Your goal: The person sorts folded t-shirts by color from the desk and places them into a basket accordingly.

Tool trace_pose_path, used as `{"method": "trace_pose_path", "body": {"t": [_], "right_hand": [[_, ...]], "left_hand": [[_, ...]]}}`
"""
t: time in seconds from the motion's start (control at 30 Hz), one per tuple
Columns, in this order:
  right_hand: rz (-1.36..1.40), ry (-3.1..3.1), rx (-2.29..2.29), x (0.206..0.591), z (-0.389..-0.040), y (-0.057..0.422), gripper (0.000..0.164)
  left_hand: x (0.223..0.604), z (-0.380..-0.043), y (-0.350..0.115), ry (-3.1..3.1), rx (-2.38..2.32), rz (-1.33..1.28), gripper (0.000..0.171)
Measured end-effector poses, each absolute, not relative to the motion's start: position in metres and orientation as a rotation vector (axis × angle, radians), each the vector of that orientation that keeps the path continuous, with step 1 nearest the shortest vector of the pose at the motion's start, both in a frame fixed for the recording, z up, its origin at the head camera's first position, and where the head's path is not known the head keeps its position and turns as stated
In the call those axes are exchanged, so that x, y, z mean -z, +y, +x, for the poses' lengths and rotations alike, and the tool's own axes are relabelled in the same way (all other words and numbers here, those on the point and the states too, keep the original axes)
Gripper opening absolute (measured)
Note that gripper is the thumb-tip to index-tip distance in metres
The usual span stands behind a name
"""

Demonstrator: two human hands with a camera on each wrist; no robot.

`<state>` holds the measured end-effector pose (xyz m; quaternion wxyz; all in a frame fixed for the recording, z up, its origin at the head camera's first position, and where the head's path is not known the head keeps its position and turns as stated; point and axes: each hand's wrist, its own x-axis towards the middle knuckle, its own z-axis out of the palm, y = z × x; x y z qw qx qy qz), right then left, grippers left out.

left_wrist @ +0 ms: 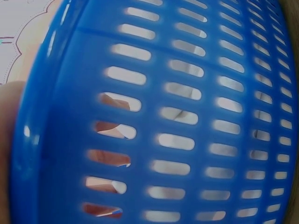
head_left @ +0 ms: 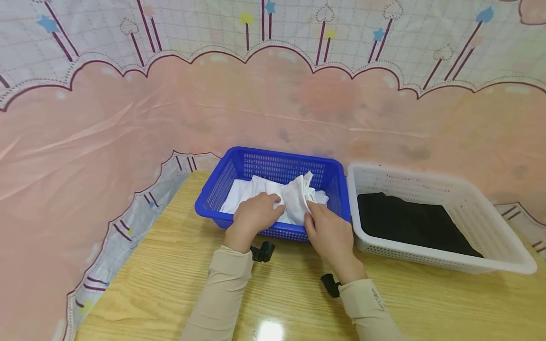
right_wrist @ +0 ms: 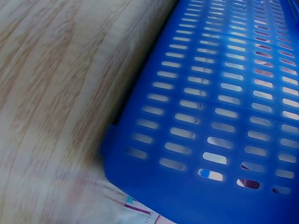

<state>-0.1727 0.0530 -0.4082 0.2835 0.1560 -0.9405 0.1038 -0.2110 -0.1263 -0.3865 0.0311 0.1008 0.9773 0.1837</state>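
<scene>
In the head view, a blue plastic basket (head_left: 273,152) with slotted walls holds several folded white cloths (head_left: 234,194). One white cloth (head_left: 294,196) stands raised and creased between the two hands. My left hand (head_left: 256,213) reaches over the basket's front rim, its curled fingers and thumb on the left side of that cloth. My right hand (head_left: 330,229) pinches the cloth's right edge between thumb and fingers. The left wrist view shows the basket wall (left_wrist: 154,112) close up, with fingers partly seen through the slots. Only the basket's outer wall (right_wrist: 210,116) and tabletop show in the right wrist view.
To the right, a white plastic basket (head_left: 512,246) stands against the blue one, with black cloth (head_left: 409,222) lying inside. Both rest on a wooden table (head_left: 149,284). Behind hangs a patterned pink and white curtain (head_left: 273,104).
</scene>
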Motion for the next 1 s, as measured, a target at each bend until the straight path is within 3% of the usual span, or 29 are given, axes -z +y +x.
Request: {"method": "trace_pose_path", "body": {"t": [0.77, 1.0], "right_hand": [[0.428, -2.458, -0.269, 0.4124, -0.173, 0.0496, 0.029], [0.428, -2.433, -0.267, 0.416, -0.1759, 0.0483, 0.018]], "left_hand": [[0.3892, -0.2128, -0.1273, 3.033, -0.526, 0.324, 0.042], [0.3911, -0.2159, -0.1288, 3.025, -0.525, 0.332, 0.041]]}}
